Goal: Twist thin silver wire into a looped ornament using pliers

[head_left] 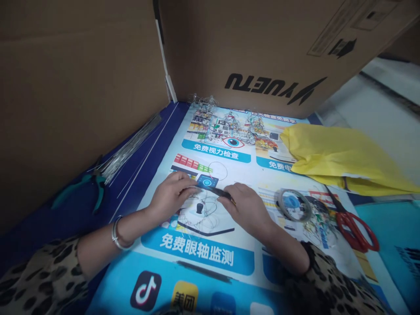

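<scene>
My left hand [173, 191] is closed in a pinch at the middle of the printed sheet, with thin wire [218, 163] looping around its fingertips. Facing it, my right hand [246, 207] is wrapped around a dark slim-tipped tool [220, 192] whose point reaches toward the left fingertips. Most of that tool's handle is hidden in the palm, so its exact kind cannot be told. Beneath both hands lies a loose tangle of fine wire [210, 215].
Teal-handled pliers [98, 188] and a bundle of straight wires [134, 144] lie left. Wire clusters with coloured bits [234, 127] sit at the back. A tape roll [294, 205], red-handled scissors [357, 231] and a yellow bag [341, 153] are right. Cardboard [229, 48] walls the back.
</scene>
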### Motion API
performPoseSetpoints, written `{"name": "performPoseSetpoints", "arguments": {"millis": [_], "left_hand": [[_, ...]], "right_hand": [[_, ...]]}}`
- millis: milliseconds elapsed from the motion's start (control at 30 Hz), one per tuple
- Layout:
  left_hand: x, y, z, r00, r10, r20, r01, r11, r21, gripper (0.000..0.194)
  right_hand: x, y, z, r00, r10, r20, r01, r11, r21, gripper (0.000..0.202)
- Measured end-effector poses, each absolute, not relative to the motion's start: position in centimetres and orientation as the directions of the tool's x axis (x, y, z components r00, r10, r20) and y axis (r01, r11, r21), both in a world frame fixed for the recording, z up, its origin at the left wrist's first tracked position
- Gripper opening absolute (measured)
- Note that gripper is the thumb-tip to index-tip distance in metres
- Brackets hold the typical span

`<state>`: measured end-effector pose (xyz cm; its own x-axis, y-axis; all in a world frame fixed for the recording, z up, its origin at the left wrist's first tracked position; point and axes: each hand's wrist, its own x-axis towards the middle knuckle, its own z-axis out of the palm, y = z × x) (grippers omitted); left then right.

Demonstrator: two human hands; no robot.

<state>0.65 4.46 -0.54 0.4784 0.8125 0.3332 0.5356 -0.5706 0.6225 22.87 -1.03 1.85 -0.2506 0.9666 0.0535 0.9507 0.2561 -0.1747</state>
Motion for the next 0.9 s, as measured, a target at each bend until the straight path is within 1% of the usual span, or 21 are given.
{"name": "performPoseSetpoints", "arguments": {"millis": [67, 167, 233, 267, 333, 433, 567, 667, 767, 900], "left_hand": [[0.7, 4.6, -0.8, 0.485, 0.818, 0.308, 0.586, -0.566, 0.58, 0.017], [0.8, 4.6, -0.8, 0.533, 0.805, 0.26, 0.682, -0.59, 0.432, 0.019], [1.0, 4.5, -0.6, 0.542, 0.806, 0.238, 0.728, -0.592, 0.346, 0.018], [1.1, 4.5, -0.4, 0.536, 0.811, 0.234, 0.741, -0.585, 0.329, 0.017], [1.1, 4.4, -0.2, 0.522, 0.821, 0.232, 0.745, -0.571, 0.344, 0.014], [0.8, 4.4, 0.0, 0.525, 0.816, 0.243, 0.694, -0.575, 0.433, 0.015], [-0.4, 4.3, -0.2, 0.577, 0.767, 0.28, 0.538, -0.615, 0.577, 0.018], [-1.4, 3.8, -0.1, 0.559, 0.76, 0.332, 0.452, -0.615, 0.646, 0.026], [-2.3, 3.0, 0.4, 0.534, 0.76, 0.37, 0.442, -0.624, 0.644, 0.027], [-2.8, 1.9, 0.9, 0.602, 0.71, 0.366, 0.469, -0.685, 0.557, 0.016]], "right_hand": [[22.8, -1.0, 1.6, -0.244, 0.965, 0.093, 0.962, 0.253, -0.102, 0.024], [22.7, -1.2, 1.3, -0.25, 0.958, 0.14, 0.968, 0.25, 0.02, 0.022], [22.6, -1.2, 1.1, -0.254, 0.954, 0.159, 0.967, 0.248, 0.06, 0.023], [22.6, -1.3, 1.0, -0.255, 0.953, 0.165, 0.967, 0.247, 0.068, 0.025], [22.5, -1.4, 0.8, -0.255, 0.95, 0.181, 0.967, 0.246, 0.073, 0.026], [22.7, -1.5, 0.6, -0.267, 0.938, 0.223, 0.964, 0.262, 0.052, 0.027], [23.0, -1.6, 0.6, -0.306, 0.894, 0.328, 0.94, 0.338, -0.046, 0.024], [22.8, -1.6, 0.9, -0.358, 0.848, 0.39, 0.895, 0.431, -0.115, 0.023], [22.1, -1.4, 1.4, -0.448, 0.802, 0.396, 0.835, 0.533, -0.135, 0.024], [20.6, -0.9, 1.8, -0.574, 0.732, 0.367, 0.735, 0.658, -0.162, 0.025]]}}
